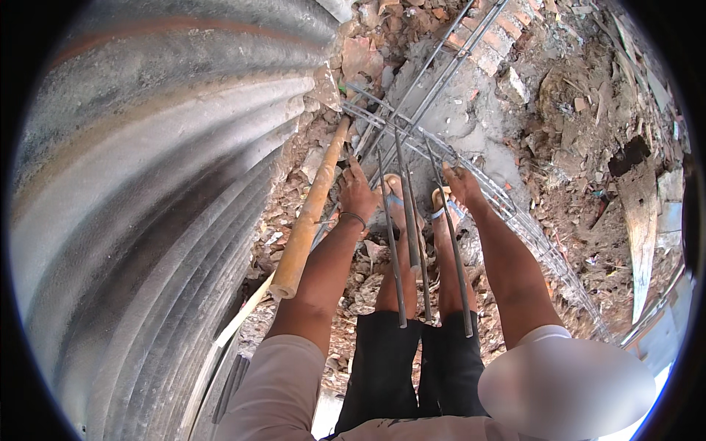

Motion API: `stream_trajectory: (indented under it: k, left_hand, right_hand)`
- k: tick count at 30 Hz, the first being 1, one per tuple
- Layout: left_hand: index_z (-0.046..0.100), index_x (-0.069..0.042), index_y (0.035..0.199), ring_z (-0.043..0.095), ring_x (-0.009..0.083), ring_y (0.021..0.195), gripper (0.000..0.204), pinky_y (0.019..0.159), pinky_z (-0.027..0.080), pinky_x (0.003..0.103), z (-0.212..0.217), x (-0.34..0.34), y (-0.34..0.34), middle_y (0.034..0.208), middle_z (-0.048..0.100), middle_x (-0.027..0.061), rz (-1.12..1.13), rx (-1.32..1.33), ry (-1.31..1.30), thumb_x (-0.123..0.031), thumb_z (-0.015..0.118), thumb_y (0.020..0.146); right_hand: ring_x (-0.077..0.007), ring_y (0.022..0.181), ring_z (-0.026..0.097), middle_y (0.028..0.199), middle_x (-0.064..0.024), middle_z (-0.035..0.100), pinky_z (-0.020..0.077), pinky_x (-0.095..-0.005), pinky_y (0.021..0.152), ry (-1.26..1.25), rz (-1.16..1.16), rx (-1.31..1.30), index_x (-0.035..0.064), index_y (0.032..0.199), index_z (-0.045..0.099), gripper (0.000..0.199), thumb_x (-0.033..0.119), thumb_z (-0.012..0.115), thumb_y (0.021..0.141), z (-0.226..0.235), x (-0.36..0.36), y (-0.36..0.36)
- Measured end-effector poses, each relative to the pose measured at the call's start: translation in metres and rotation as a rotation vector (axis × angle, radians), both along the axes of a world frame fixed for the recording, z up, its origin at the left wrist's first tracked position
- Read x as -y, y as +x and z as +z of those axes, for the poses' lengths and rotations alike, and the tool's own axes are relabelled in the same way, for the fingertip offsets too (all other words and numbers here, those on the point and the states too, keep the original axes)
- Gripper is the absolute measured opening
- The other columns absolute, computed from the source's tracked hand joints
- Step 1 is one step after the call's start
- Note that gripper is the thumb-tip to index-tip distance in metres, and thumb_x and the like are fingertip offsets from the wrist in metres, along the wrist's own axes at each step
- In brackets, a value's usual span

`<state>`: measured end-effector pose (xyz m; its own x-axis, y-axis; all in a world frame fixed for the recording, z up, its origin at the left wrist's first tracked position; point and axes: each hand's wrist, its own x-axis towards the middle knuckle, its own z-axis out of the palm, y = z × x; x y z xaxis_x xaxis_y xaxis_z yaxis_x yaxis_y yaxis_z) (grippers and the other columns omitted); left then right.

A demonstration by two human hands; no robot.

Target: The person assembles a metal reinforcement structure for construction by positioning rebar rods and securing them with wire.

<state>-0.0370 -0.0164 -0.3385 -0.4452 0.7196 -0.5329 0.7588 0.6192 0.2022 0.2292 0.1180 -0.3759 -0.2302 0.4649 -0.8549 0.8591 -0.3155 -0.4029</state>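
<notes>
A cage of steel reinforcing bars [441, 158] lies across rubble and grey concrete, and several loose bar ends [393, 250] stick up toward me between my legs. My left hand [357, 192], with a thin band at the wrist, reaches down to the bars near a wooden pole, fingers stretched forward. Whether it grips a bar is hidden. My right hand [462, 184] is curled around one bar of the cage by my right foot. My feet in sandals [397, 197] stand between both hands.
A large corrugated metal sheet [162, 191] fills the left side. A long wooden pole [309, 220] leans along its edge. Broken bricks and rubble [559, 110] cover the ground, and a weathered plank [640, 220] lies at the right.
</notes>
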Motion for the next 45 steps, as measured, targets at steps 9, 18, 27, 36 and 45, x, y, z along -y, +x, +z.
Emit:
stream_trajectory:
  k: [9,18,27,36,45]
  left_hand:
    - [0.027,0.004,0.143,0.061,0.0463,0.099,0.096,0.085,0.052,0.05,0.014,-0.007,0.008,0.114,0.056,0.0284,0.019,0.068,-0.015,-0.028,0.085,0.073]
    - [0.033,0.004,0.13,0.061,0.0499,0.1,0.076,0.085,0.052,0.054,0.056,-0.01,0.001,0.112,0.056,0.032,0.063,0.192,-0.051,-0.027,0.08,0.079]
    - [0.036,0.002,0.127,0.063,0.048,0.097,0.069,0.081,0.055,0.052,0.13,-0.006,0.01,0.112,0.057,0.0318,0.017,0.201,-0.027,-0.017,0.078,0.075]
    - [0.035,0.004,0.132,0.062,0.0486,0.1,0.079,0.085,0.054,0.051,0.225,-0.012,0.018,0.112,0.058,0.033,-0.003,0.243,-0.038,-0.012,0.079,0.069]
    - [0.032,0.006,0.134,0.063,0.049,0.099,0.084,0.082,0.054,0.051,0.289,-0.001,0.019,0.111,0.059,0.0339,-0.036,0.25,0.0,-0.021,0.082,0.072]
  right_hand:
    - [-0.0504,0.098,0.062,0.092,-0.0358,0.065,0.0474,-0.0525,0.086,0.1,-0.019,0.055,-0.007,0.086,0.067,0.079,0.069,0.044,0.093,0.001,0.005,0.007]
    - [-0.0488,0.095,0.063,0.09,-0.0306,0.067,0.0487,-0.0501,0.085,0.102,-0.027,-0.063,0.0001,0.094,0.07,0.076,0.071,0.045,0.092,0.053,0.017,0.008]
    - [-0.0481,0.095,0.064,0.09,-0.0302,0.068,0.049,-0.0513,0.085,0.035,0.027,0.008,0.0001,0.095,0.071,0.076,0.073,0.047,0.091,0.136,0.0,0.011]
    - [-0.0422,0.081,0.061,0.08,-0.0264,0.063,0.0479,-0.0487,0.076,0.194,0.029,-0.086,-0.001,0.093,0.067,0.066,0.062,0.049,0.096,0.207,0.008,0.023]
    - [-0.049,0.083,0.063,0.078,-0.0318,0.063,0.0492,-0.0533,0.075,0.134,0.051,-0.108,-0.0035,0.087,0.067,0.068,0.062,0.05,0.095,0.276,0.005,0.031]
